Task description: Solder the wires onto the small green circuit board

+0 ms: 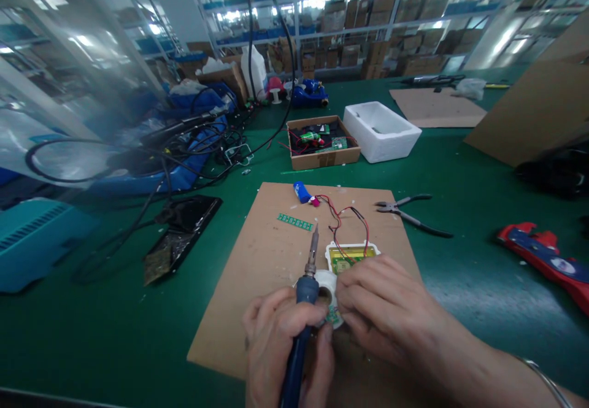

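My left hand is closed around the blue handle of a soldering iron, whose tip points away from me. Its thumb and fingers also touch a white round part with a hole in the middle. My right hand is closed, fingertips pinched at that part's right edge; what they hold is hidden. Just beyond them lies a white-rimmed case with a green circuit board inside, partly covered by my right hand. Red and black wires run from it toward a blue wrapped cylinder. A green circuit strip lies left of the wires.
A cardboard sheet lies under the work. Pliers rest at its right edge. Behind stand a parts box and a white foam box. A red-and-blue tool lies right; cables and a teal box are left.
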Motion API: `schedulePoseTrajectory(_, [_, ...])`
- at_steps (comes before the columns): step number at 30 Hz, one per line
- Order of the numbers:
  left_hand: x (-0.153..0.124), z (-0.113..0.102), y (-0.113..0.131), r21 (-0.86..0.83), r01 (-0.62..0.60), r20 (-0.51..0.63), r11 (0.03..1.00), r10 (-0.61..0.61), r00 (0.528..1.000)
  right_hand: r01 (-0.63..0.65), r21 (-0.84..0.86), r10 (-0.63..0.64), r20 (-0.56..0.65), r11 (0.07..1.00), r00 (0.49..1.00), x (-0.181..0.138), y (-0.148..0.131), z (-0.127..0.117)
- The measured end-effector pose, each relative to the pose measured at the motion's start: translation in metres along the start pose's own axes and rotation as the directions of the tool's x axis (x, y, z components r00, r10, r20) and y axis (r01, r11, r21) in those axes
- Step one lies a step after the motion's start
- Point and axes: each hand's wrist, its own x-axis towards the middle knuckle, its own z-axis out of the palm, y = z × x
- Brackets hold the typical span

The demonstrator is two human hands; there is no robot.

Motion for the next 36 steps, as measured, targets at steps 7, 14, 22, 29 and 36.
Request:
schedulePoseTrajectory(7, [0.0012, 0.0032, 0.0, -0.03, 0.014, 0.001, 0.999, -0.014, 1.0, 0.007, 0.025, -0.009, 0.05, 1.0, 0.999, -0.0042, 0.0019, -0.0014])
schedulePoseTrajectory(14, [0.0025, 0.0046, 0.0011, -0.048, 0.028, -0.008, 0.998, -0.029, 1.0, -0.042, 0.139, 0.041, 0.009, 0.989, 0.999, -0.0001, -0.0011, -0.0065])
schedulePoseTrajectory(22, [0.0022, 0.0051, 0.0011, -0.042, 0.033, -0.001, 0.999, -0.033, 0.999, -0.035, 0.12, 0.034, 0.012, 0.992, 0.999, -0.0042, 0.0002, -0.004])
schedulePoseTrajectory(29, [0.0019, 0.005, 0.0014, -0.047, 0.037, -0.004, 0.998, -0.038, 0.999, -0.045, 0.101, 0.043, 0.026, 0.994, 0.999, -0.0064, 0.0008, 0.0011])
schedulePoseTrajectory(36, [0.0017, 0.0063, 0.0006, -0.044, 0.036, -0.019, 0.998, -0.037, 0.999, -0.039, 0.055, 0.037, 0.037, 0.998, 0.999, -0.0082, -0.0003, 0.0025])
